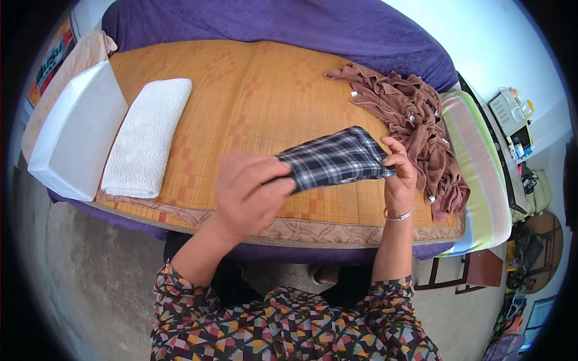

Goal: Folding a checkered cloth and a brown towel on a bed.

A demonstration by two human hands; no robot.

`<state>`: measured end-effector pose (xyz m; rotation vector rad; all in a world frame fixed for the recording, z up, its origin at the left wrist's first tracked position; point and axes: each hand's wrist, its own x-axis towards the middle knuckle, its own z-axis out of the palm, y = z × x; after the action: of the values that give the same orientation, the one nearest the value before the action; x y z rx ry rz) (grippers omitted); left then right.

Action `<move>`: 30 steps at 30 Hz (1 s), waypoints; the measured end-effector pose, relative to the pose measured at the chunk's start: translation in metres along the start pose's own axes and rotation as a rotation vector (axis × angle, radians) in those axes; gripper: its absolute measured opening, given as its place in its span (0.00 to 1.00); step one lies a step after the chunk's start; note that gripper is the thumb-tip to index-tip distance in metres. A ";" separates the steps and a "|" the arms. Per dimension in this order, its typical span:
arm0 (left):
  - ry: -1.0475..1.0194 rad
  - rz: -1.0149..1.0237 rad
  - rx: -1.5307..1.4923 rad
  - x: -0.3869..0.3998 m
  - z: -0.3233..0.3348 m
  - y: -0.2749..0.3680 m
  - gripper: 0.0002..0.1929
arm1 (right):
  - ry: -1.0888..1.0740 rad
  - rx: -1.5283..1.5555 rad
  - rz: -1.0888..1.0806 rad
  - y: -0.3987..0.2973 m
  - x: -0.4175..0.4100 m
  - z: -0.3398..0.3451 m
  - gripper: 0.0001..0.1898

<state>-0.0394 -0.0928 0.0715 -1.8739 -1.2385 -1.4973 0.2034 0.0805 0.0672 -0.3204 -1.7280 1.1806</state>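
Observation:
A folded black, grey and white plaid cloth point(336, 158) is stretched between my two hands above the bed mat. My left hand point(253, 194), slightly blurred, pinches its left end. At its right end my right hand point(399, 164) grips the edge between thumb and fingers, and a thin bracelet circles that wrist. How the cloth is layered inside cannot be told. Beneath it lies the woven bamboo mat point(212, 122) with a patterned fabric border.
Left on the mat are a folded white fleecy towel point(146, 135) and a white box point(86, 135). Several crumpled brown cloths point(406, 117) with white tags lie at right, beside a striped pillow or folded bedding point(478, 171). Purple fabric point(280, 22) covers the far side. A dark-red wooden chair point(481, 270) stands lower right.

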 end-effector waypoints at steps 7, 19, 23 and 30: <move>-0.678 -0.038 -0.310 -0.049 0.054 0.050 0.09 | 0.290 -0.125 0.432 0.077 -0.039 -0.077 0.13; -0.841 -0.311 0.015 -0.049 0.050 0.028 0.30 | -0.408 -1.114 -0.021 0.036 -0.040 0.028 0.19; -0.958 -0.311 0.088 -0.055 0.051 0.026 0.34 | -0.611 -1.305 0.168 0.044 -0.045 0.025 0.34; -0.982 -0.300 0.082 -0.056 0.050 0.026 0.39 | -0.542 -1.297 0.152 0.035 -0.046 0.027 0.31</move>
<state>0.0081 -0.0873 0.0089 -2.5357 -2.0105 -0.5492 0.1931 0.0525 0.0109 -0.9580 -2.8168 0.0372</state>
